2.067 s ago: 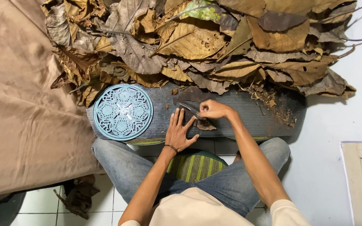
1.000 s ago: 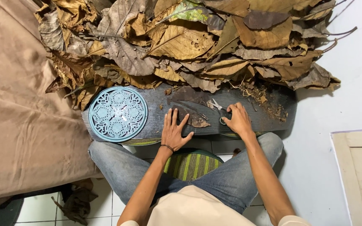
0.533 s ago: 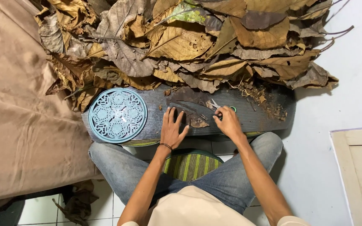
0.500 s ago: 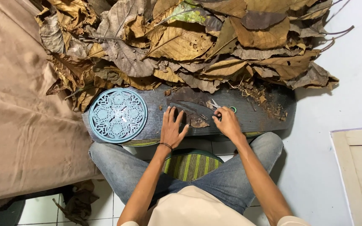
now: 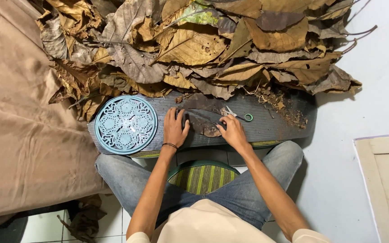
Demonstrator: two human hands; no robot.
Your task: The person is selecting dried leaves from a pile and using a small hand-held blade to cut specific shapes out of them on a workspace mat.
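On the grey mat (image 5: 271, 128) | our left hand (image 5: 175, 129) and right hand (image 5: 233, 132) press flat, fingers spread, gripping nothing, on a dry brown leaf (image 5: 203, 123) | likely brittle, light; take by its edges | scissors (image 5: 238, 115) just beyond.

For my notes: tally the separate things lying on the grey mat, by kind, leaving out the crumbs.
Round blue openwork disc: 1
Dark dry leaf under both hands: 1
Small scissors with green ring: 1
Total: 3

A grey ribbed mat (image 5: 275, 128) lies on the floor (image 5: 365, 180). On the mat sit a round blue lattice plate (image 5: 126, 124), a dark leaf (image 5: 203, 123), scissors (image 5: 239, 115) and crumbled leaf bits (image 5: 289, 112).
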